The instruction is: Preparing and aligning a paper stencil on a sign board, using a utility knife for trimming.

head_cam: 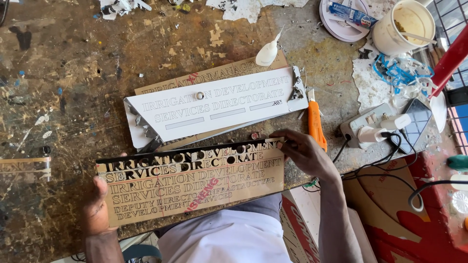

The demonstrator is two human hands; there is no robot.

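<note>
A tan board with cut-out lettering lies at the table's near edge, a black lettered strip laid along its top. My left hand grips the board's left end, thumb on its face. My right hand pinches the strip's right end at the board's top right corner. Just beyond lies a white engraved sign plate on another tan board, with a small round piece on the plate.
An orange utility knife lies beside my right hand. A white glue bottle, a white cup, a power strip with plugs, a phone and black cables sit at the right. The wooden table is paint-stained.
</note>
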